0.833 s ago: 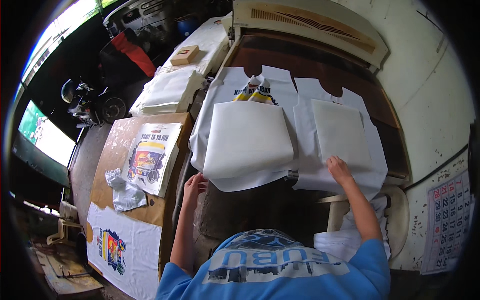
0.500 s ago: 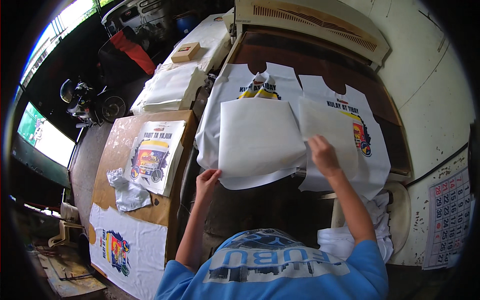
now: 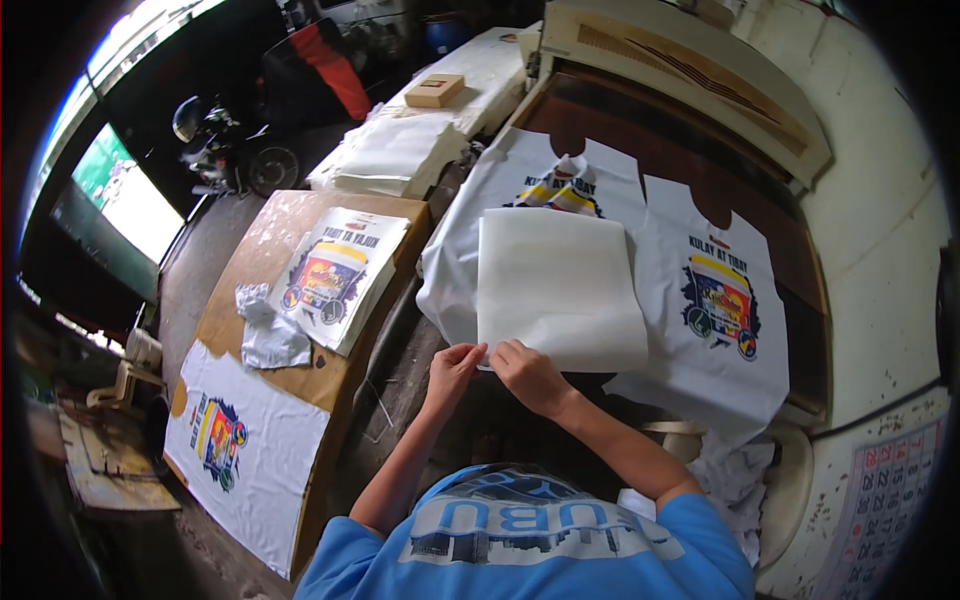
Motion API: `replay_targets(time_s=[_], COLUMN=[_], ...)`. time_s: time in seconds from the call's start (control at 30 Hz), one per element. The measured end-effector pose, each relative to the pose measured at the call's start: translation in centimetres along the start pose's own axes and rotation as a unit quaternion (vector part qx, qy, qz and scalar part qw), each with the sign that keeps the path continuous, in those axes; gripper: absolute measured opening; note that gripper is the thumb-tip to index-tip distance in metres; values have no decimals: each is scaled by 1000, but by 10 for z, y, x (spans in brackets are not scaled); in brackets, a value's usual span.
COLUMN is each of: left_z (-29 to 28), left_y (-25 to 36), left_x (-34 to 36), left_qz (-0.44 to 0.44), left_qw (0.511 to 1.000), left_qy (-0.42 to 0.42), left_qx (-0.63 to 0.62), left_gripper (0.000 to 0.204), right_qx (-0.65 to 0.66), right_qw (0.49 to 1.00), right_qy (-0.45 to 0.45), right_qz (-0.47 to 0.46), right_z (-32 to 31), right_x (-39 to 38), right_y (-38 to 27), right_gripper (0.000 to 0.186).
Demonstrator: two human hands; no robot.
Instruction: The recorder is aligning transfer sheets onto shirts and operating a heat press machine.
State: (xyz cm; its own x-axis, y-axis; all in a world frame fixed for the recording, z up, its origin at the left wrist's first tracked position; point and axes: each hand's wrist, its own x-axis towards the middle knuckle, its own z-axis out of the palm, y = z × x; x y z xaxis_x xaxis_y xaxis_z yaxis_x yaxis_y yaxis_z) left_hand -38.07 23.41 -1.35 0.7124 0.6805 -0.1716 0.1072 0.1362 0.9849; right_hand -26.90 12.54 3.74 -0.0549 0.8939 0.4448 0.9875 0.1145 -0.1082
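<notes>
A blank white paper sheet (image 3: 560, 290) lies over the left white shirt panel (image 3: 458, 245), covering most of its colourful print. At the sheet's near left corner my left hand (image 3: 455, 376) pinches the paper. Close beside it, fingers bent down on the same near edge, is my right hand (image 3: 532, 378), also gripping the paper. The right shirt panel (image 3: 710, 365) lies flat with its whole print showing. Both panels rest on the dark brown bed (image 3: 620, 115) of a large press and hang over its near side. Whether several sheets are layered under my hands I cannot tell.
Left of the press, a brown table (image 3: 235, 245) carries a stack of printed transfer sheets (image 3: 372, 250), a crumpled white cloth (image 3: 275, 340) and a printed shirt panel (image 3: 245, 450). Farther back sit white sheets (image 3: 395, 150) and a small box (image 3: 435, 90). A chair (image 3: 790, 480) with white cloth stands at right.
My right hand has moved left from the right panel to beside my left hand. The sheet that covered the right panel's print is off it. The view has turned slightly.
</notes>
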Motion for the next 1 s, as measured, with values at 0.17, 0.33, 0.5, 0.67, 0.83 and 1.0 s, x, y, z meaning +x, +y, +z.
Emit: replay_targets(time_s=[0.17,0.33,0.5,0.67,0.83,1.0], left_z=[-2,9,4,-35,-102,-202], left_y=[-2,5,26,46,74,72], left_x=[-5,-12,-14,-10,-5,-3], left_qz=[17,15,34,73,126,165], left_qw=[998,994,995,993,985,978], left_qy=[50,78,84,92,106,91], left_qx=[43,73,39,-24,-43,-85], left_gripper=[28,27,29,29,28,25], right_qx=[140,804,820,747,664,635], right_qw=[987,442,318,406,529,598], right_qy=[56,-16,166,300,319,285], right_qz=[53,397,447,434,421,397], right_z=[0,23,11,-10,-12,-3], right_x=[-27,-86,-76,-17,62,164], right_y=[-18,-10,12,7,-16,-58], right_gripper=[6,38,33,17,15,17])
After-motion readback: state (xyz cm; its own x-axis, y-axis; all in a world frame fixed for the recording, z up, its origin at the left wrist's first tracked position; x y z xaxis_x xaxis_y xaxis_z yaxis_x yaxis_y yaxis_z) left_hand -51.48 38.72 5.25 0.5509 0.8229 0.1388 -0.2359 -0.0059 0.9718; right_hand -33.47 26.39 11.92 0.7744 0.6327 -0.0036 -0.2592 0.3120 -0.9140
